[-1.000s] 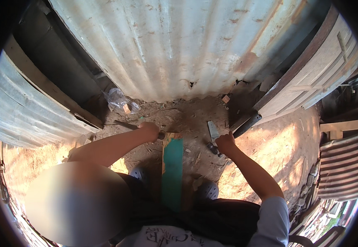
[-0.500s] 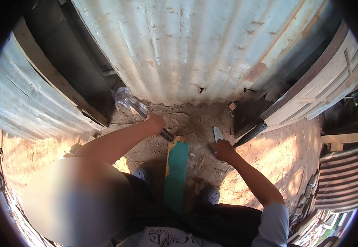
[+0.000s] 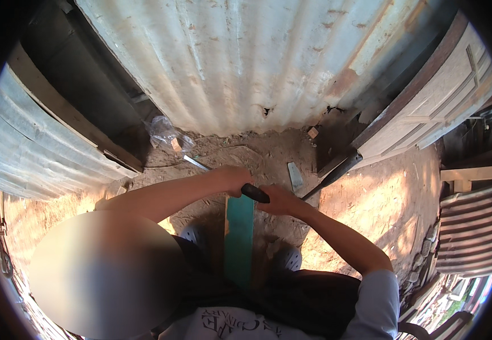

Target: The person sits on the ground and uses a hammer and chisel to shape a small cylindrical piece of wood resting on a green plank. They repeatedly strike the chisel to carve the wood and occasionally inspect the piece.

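My left hand [image 3: 235, 179] is closed round a long tool [image 3: 255, 193] with a dark rounded handle; its narrow pale end sticks out beyond the fist, away to the left. Close against the handle's butt is my right hand [image 3: 280, 200], its fingers bent round it and partly hidden. Below both hands a green-painted board [image 3: 240, 238] with a bare, worn left edge runs toward me between my feet. On the dirt past my right hand lies a flat pale piece [image 3: 295, 177]. A second black-handled tool [image 3: 341, 173] rests beside the door, its thin end reaching toward my right wrist.
A corrugated metal sheet [image 3: 240, 68] stands ahead. To the right is a panelled wooden door [image 3: 427, 113]; to the left, another metal sheet [image 3: 47, 136]. Clear plastic [image 3: 164, 131] lies by the left gap. My shoes [image 3: 293, 259] flank the board.
My right hand has moved left, from beside the pale piece to the handle's butt. My left hand has shifted right with its tool. The view has tilted slightly; the pale piece stays on the ground.
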A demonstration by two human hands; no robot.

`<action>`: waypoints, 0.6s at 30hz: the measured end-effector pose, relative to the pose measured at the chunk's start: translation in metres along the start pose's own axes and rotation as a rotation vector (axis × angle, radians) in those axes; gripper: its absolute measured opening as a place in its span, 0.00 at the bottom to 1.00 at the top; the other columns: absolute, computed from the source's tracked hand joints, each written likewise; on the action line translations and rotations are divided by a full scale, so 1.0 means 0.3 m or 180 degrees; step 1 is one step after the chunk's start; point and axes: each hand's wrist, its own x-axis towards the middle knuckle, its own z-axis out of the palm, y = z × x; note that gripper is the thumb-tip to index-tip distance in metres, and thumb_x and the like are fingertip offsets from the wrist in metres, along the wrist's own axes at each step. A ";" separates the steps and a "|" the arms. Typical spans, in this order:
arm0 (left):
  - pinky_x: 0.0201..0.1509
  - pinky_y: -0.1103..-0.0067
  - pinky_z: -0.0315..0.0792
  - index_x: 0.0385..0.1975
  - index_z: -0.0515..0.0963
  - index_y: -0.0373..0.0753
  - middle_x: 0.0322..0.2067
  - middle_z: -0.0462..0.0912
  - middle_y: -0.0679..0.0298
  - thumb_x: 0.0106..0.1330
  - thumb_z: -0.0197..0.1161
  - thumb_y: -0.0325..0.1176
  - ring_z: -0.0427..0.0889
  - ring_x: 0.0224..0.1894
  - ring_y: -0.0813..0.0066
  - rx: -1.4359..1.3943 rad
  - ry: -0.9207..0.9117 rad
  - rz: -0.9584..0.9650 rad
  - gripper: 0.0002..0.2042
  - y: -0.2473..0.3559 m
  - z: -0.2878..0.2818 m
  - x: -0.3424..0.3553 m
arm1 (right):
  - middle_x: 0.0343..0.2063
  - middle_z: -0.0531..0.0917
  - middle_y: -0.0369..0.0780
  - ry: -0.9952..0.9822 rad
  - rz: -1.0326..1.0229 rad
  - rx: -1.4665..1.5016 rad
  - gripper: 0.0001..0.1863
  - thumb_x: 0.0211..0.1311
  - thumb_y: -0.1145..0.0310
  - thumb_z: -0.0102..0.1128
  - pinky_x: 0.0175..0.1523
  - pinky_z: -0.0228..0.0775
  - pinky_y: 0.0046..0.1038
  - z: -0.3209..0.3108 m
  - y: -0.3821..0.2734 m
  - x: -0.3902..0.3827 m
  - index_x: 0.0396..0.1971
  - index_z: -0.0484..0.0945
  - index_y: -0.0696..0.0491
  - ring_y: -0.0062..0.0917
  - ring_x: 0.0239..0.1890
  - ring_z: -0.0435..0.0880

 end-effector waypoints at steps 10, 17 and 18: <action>0.32 0.65 0.73 0.21 0.78 0.41 0.23 0.79 0.56 0.42 0.59 0.31 0.80 0.30 0.56 0.0378 0.0534 0.0208 0.05 0.018 0.001 0.017 | 0.26 0.79 0.47 -0.0151 0.0346 0.0428 0.19 0.55 0.54 0.55 0.37 0.69 0.37 -0.126 -0.050 -0.069 0.33 0.73 0.57 0.40 0.32 0.79; 0.34 0.67 0.74 0.20 0.78 0.38 0.22 0.79 0.56 0.42 0.62 0.32 0.80 0.30 0.59 0.0737 -0.0112 -0.0183 0.07 -0.062 -0.012 0.064 | 0.31 0.79 0.45 0.1012 0.0576 -0.2939 0.14 0.58 0.57 0.51 0.62 0.46 0.53 -0.203 0.265 -0.183 0.34 0.77 0.52 0.38 0.45 0.76; 0.34 0.67 0.74 0.21 0.78 0.38 0.22 0.79 0.56 0.42 0.63 0.32 0.80 0.31 0.59 0.0803 -0.0222 -0.0251 0.07 -0.087 -0.006 0.058 | 0.31 0.79 0.44 0.0853 0.0666 -0.3179 0.14 0.57 0.58 0.52 0.64 0.42 0.54 -0.203 0.251 -0.196 0.34 0.78 0.52 0.37 0.45 0.75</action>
